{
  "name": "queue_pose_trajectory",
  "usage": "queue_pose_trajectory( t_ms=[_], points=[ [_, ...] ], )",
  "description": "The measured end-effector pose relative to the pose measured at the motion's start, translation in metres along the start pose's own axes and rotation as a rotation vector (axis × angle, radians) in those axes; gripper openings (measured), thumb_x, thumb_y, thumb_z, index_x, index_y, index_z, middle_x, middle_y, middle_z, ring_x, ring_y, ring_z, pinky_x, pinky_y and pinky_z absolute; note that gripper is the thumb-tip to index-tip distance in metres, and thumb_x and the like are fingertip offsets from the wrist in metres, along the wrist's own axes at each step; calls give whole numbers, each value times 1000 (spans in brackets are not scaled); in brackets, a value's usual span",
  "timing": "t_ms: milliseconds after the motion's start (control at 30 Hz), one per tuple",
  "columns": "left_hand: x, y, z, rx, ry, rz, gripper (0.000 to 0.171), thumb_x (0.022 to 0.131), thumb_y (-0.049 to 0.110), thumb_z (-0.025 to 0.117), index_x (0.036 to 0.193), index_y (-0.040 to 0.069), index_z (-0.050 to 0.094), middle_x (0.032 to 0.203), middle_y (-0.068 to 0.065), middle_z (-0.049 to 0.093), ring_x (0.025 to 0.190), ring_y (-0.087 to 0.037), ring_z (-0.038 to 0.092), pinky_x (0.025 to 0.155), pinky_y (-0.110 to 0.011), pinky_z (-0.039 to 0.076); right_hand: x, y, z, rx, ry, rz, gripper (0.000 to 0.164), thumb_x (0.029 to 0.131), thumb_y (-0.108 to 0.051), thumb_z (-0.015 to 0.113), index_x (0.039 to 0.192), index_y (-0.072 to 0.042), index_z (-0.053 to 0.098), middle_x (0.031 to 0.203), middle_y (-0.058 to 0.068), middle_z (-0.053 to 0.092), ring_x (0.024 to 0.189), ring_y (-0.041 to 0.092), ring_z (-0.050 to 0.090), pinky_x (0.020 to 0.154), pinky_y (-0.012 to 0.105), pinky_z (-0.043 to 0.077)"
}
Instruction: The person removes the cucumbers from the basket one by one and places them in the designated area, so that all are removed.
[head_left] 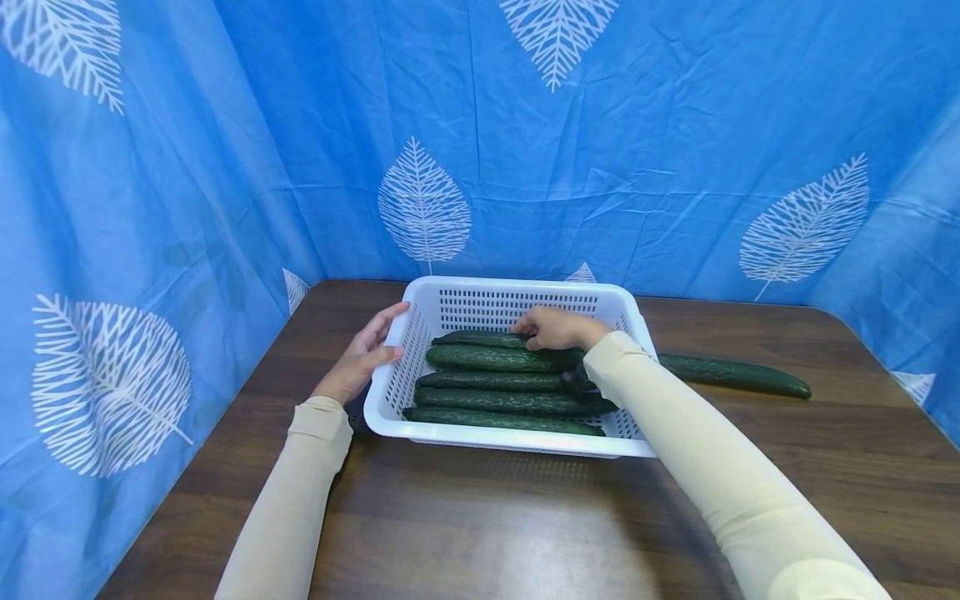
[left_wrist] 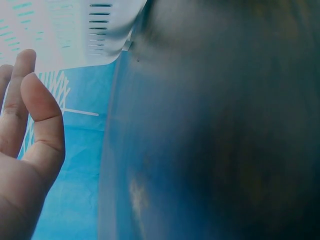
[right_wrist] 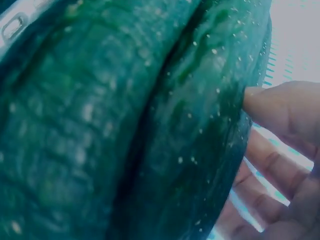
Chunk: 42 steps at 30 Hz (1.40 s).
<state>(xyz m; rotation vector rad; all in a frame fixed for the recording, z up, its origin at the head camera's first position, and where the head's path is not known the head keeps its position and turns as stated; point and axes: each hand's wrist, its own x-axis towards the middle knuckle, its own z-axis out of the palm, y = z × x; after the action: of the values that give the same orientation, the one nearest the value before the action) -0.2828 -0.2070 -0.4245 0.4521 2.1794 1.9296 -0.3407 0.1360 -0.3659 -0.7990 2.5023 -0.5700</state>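
A white plastic basket (head_left: 517,287) with slotted walls holds several long dark green cucumbers lying side by side. My right hand (head_left: 555,327) reaches inside and grips the rearmost cucumber (head_left: 476,338). In the right wrist view, the thumb (right_wrist: 280,102) presses its side while the other fingers curl below; part of the cucumber is hidden under the hand. My left hand (head_left: 363,354) touches the basket's left rim, fingers loosely extended against the outside in the left wrist view. In front of the gripped cucumber lies a thicker one (head_left: 487,359), its right end behind the right wrist.
Another cucumber (head_left: 738,375) lies on the brown wooden table (head_left: 510,533) to the right of the basket, its left end hidden by the basket. A blue curtain (head_left: 525,192) with white leaf prints hangs behind the table and along its sides.
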Motion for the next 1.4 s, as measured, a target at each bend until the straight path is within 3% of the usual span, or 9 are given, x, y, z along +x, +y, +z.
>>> queue_pose_trajectory(
  t_ms=[167,400,933,1400],
  points=[
    [1,0,-1,-8,-5,-7,81,99,22,56,172,18,22,175,-20,26,154,-49,31,117,-80,30,2,-2,0,13,7,44,47,104,-1,62,150,10,56,150,31,58,143,46,52,121,55,42],
    [2,2,-1,-14,-9,-15,81,99,23,57,172,19,22,175,-18,27,153,-48,33,116,-79,32,2,-1,-2,19,34,32,51,104,-3,66,151,11,54,152,30,57,141,47,54,119,55,44],
    [2,2,-2,-15,-6,-19,81,99,23,56,172,19,22,175,-18,26,154,-49,32,116,-79,31,1,1,-1,-26,136,31,40,100,-8,75,135,10,69,135,26,71,127,42,66,111,54,51],
    [3,2,-2,-31,-14,-5,81,98,21,55,172,17,22,175,-20,26,154,-50,31,117,-81,30,-6,-1,-5,37,216,-9,36,94,-4,80,127,10,74,128,26,73,121,41,67,105,54,54]
  ],
)
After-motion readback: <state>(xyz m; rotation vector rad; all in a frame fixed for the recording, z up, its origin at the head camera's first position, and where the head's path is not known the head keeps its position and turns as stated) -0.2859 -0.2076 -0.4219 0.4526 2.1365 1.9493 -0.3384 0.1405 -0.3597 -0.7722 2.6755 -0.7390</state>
